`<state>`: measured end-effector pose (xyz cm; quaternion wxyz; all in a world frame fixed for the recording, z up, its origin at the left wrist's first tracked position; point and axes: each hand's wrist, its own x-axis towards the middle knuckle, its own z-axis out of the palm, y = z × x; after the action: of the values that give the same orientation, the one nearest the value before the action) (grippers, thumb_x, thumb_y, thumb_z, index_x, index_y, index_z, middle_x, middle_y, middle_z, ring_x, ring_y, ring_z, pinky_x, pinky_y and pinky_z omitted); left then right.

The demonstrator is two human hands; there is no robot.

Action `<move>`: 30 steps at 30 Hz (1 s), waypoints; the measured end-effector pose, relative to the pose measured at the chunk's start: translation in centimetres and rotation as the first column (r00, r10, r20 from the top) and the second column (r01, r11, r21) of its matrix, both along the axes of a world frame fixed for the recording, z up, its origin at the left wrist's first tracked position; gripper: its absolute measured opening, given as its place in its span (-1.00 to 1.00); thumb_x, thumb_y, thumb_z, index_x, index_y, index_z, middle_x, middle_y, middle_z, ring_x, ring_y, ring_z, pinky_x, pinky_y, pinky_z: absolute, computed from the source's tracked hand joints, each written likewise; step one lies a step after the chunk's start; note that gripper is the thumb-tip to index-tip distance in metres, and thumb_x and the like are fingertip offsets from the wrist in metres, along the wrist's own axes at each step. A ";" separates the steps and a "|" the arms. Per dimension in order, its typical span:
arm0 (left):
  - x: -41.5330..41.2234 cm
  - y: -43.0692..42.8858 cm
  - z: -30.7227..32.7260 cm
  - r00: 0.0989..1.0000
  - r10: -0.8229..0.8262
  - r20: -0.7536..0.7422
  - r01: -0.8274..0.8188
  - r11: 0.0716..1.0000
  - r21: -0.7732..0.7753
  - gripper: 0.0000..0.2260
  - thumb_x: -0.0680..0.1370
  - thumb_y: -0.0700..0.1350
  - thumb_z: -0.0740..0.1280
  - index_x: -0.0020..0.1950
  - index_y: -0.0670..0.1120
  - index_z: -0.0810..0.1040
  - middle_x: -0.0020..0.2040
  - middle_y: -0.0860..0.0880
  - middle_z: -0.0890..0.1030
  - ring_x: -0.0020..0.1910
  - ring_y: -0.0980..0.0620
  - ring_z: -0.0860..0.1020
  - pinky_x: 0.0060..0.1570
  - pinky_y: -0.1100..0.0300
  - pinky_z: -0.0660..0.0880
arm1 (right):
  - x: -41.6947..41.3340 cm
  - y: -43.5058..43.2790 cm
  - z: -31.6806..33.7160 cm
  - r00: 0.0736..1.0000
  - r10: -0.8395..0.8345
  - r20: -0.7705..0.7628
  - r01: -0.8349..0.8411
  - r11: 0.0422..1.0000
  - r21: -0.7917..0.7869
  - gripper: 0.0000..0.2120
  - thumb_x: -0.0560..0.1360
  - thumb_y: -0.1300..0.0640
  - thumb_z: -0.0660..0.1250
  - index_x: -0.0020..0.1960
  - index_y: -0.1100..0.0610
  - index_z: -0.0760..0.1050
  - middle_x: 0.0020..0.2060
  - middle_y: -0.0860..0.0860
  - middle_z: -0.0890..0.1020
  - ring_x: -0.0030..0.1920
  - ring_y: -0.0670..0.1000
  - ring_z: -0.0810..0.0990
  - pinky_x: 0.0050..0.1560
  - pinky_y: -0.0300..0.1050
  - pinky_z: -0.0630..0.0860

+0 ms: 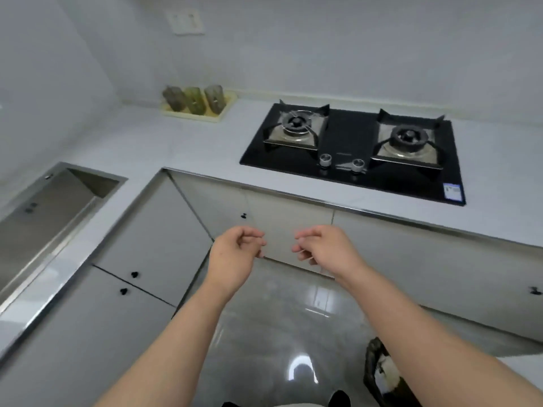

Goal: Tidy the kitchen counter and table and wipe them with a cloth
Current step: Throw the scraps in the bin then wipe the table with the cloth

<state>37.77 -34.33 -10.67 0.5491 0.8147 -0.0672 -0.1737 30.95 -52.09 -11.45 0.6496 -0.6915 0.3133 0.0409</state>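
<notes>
Counter (176, 142): pale, L-shaped, running along the far side and the left; right end cut off by the frame.
Left hand (235, 251): raised over the floor (279, 318) near the cabinet doors (147, 230), fingers loosely curled, grasping nothing.
Right hand (326, 251): just beside it, apart, likewise slack and unladen.
Hob (352, 148): black, two burners, set in the counter at far right; its corner sticker (452, 191) was illegible.
Tray (226, 108): far left corner, bearing three greenish containers (194, 99), blurred, contents unclear.
Sink (97, 183): left, partly out of frame.
Dark bin (382, 374): near right, part-hidden behind the forearm.
</notes>
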 end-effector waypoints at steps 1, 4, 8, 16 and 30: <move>1.0 2.3 0.8 0.999 0.047 0.013 -0.047 0.999 -0.027 -0.86 0.53 -0.32 0.35 -0.04 -0.10 0.62 -0.18 -0.05 0.70 -0.30 0.06 0.65 -0.32 0.38 0.45 | 1.7 2.4 1.4 0.997 0.074 0.024 -0.073 0.997 -0.029 -0.85 0.54 0.31 0.27 -0.03 0.14 0.59 -0.14 0.11 0.72 -0.28 0.01 0.62 -0.36 -0.25 0.44; 3.4 9.9 3.2 0.979 0.201 0.036 -0.196 0.976 -0.096 -0.87 0.53 -0.32 0.36 -0.05 -0.11 0.62 -0.16 -0.09 0.70 -0.31 0.06 0.63 -0.34 0.37 0.45 | 6.1 10.2 4.9 0.959 0.269 0.094 -0.260 0.961 -0.096 -0.85 0.58 0.29 0.26 -0.03 0.12 0.59 -0.12 0.13 0.73 -0.26 0.01 0.61 -0.37 -0.28 0.44; 5.5 20.4 5.5 0.914 0.403 0.053 -0.391 0.907 -0.153 -0.87 0.53 -0.31 0.36 -0.06 -0.09 0.62 -0.13 -0.13 0.70 -0.29 0.04 0.63 -0.35 0.38 0.44 | 10.7 20.7 7.3 0.892 0.423 0.162 -0.407 0.905 -0.122 -0.86 0.61 0.27 0.27 0.02 0.15 0.60 -0.13 0.11 0.72 -0.27 -0.01 0.61 -0.38 -0.36 0.44; 6.7 39.1 6.5 0.733 0.677 0.066 -0.658 0.731 -0.183 -0.92 0.51 -0.19 0.44 -0.07 0.00 0.65 -0.15 -0.05 0.69 -0.23 0.02 0.68 -0.18 0.10 0.52 | 17.1 39.8 8.2 0.721 0.654 0.228 -0.629 0.756 -0.179 -0.87 0.60 0.19 0.29 0.04 0.08 0.61 -0.17 -0.02 0.74 -0.21 -0.04 0.69 -0.21 -0.14 0.51; 9.2 58.2 5.8 0.395 0.911 0.119 -0.902 0.410 -0.138 -0.92 0.52 -0.20 0.42 -0.07 -0.03 0.64 -0.14 -0.08 0.68 -0.28 0.05 0.67 -0.22 0.10 0.60 | 28.4 62.0 7.4 0.437 0.865 0.245 -0.830 0.493 -0.261 -0.89 0.54 0.25 0.34 0.00 0.11 0.63 -0.20 0.01 0.74 -0.25 -0.03 0.68 -0.15 -0.05 0.57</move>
<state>47.02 23.88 -4.86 0.5675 0.7180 0.3333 0.2265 59.31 9.94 -4.07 0.5489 -0.7822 -0.1930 0.2231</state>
